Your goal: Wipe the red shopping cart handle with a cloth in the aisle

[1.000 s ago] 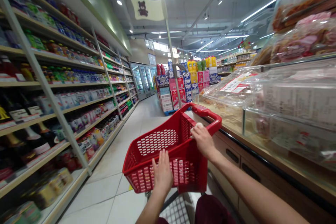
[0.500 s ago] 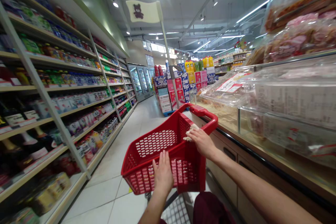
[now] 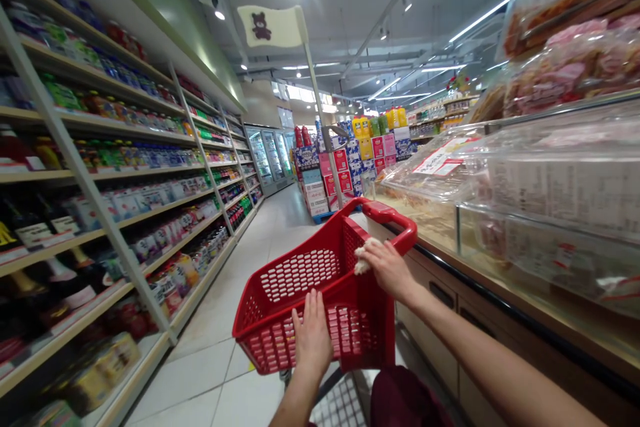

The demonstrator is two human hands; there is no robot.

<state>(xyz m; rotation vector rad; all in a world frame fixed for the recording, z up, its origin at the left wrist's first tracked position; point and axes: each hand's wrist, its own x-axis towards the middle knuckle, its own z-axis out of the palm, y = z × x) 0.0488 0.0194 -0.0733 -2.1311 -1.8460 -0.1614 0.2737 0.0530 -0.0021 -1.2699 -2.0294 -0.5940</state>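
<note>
A red plastic shopping cart (image 3: 370,347) with perforated basket walls stands right in front of me. My left hand (image 3: 313,333) lies flat against its near side, fingers stretched upward to the rim. In my right hand (image 3: 387,267) is a bunched white cloth (image 3: 363,255), pressed onto the cart's rim near the handle (image 3: 393,215). A pole with a cream bear flag (image 3: 273,25) rises behind the handle. The lower part of the cart is partly hidden by my forearm and knee.
Shelves of bottles and packets (image 3: 170,207) line the left. A wooden counter (image 3: 430,320) with plastic-boxed food (image 3: 550,187) runs close along the right. Stacked cartons (image 3: 335,167) stand ahead, with glass-door fridges (image 3: 270,153) beyond. Tiled floor (image 3: 200,347) lies on the left.
My right hand has shifted the cloth slightly along the rim, and the cloth looks more bunched. My left hand stays flat on the cart's side. The view has moved a little.
</note>
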